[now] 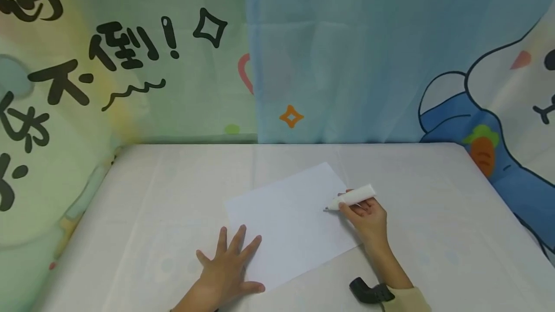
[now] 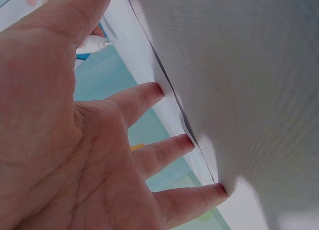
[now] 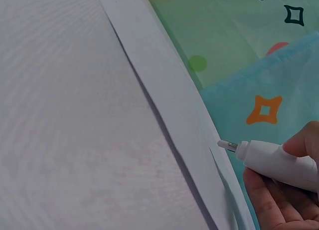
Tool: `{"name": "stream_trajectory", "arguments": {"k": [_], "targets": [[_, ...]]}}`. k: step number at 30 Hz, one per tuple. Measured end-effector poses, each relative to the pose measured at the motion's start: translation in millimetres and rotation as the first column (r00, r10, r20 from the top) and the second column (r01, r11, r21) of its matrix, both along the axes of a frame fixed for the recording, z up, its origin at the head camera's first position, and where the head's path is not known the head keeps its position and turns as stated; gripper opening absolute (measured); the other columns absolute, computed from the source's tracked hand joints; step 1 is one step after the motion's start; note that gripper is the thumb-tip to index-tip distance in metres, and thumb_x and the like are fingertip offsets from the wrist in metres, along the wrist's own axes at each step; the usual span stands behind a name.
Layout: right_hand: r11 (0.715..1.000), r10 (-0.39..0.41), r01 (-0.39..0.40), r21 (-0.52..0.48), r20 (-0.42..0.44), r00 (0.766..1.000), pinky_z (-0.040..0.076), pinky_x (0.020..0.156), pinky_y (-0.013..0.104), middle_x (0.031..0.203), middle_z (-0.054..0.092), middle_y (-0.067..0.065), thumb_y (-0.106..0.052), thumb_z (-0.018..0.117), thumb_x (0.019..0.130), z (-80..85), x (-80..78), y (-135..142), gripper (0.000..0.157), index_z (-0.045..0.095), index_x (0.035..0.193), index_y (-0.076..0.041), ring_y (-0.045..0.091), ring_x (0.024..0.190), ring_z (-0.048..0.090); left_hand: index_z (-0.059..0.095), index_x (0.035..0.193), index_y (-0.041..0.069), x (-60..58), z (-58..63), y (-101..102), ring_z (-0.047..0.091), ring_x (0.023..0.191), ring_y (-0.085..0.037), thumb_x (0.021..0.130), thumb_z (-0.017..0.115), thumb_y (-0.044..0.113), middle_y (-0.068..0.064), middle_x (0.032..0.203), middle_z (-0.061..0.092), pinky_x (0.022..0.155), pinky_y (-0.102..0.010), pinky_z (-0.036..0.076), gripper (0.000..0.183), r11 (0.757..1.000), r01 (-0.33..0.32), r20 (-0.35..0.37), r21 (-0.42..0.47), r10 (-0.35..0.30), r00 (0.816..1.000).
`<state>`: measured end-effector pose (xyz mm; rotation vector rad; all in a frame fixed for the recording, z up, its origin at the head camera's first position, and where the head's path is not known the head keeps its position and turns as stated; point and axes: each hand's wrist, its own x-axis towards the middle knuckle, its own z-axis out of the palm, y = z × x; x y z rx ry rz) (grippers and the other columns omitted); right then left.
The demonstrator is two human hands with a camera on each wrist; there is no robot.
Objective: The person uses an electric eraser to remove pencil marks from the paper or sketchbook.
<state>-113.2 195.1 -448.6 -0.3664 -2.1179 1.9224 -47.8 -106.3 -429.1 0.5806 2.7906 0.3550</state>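
A blank white sheet of paper (image 1: pixel 290 220) lies slanted on the white table. My left hand (image 1: pixel 227 271) rests at its lower left edge, fingers spread wide; in the left wrist view the fingertips (image 2: pixel 187 141) touch down along the paper's edge. Over the sheet's right side, my right hand (image 1: pixel 367 220) grips a thick white electric eraser (image 1: pixel 357 195) between thumb and fingers. The eraser's narrow tip points left and sits close over the paper. In the right wrist view, the electric eraser (image 3: pixel 279 160) shows a metal collar and a small pale tip.
The white-covered table (image 1: pixel 173 182) reaches back to a printed cloth backdrop (image 1: pixel 338 61) in green and blue. A black wrist strap piece (image 1: pixel 368 292) sits by the right sleeve (image 1: pixel 407 300), near the table's front.
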Motion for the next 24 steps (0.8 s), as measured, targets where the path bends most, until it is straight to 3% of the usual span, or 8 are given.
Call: {"name": "stream_trajectory", "arguments": {"k": [24], "targets": [[0.999, 0.051, -0.052, -0.016, -0.047, 0.998, 0.05, 0.075, 0.01, 0.084, 0.065, -0.02, 0.014, 0.066, 0.075, -0.2, 2.1, 0.0, 0.041, 0.049, 0.113, 0.016, -0.004, 0.081, 0.065, 0.033, 0.143, 0.025, 1.9, 1.0, 0.7, 0.018, 0.134, -0.054, 0.068, 0.065, 0.064, -0.013, 0.152, 0.024, 0.074, -0.084, 0.024, 0.091, 1.0, -0.002, -0.015, 0.007, 0.002, 1.0]]}}
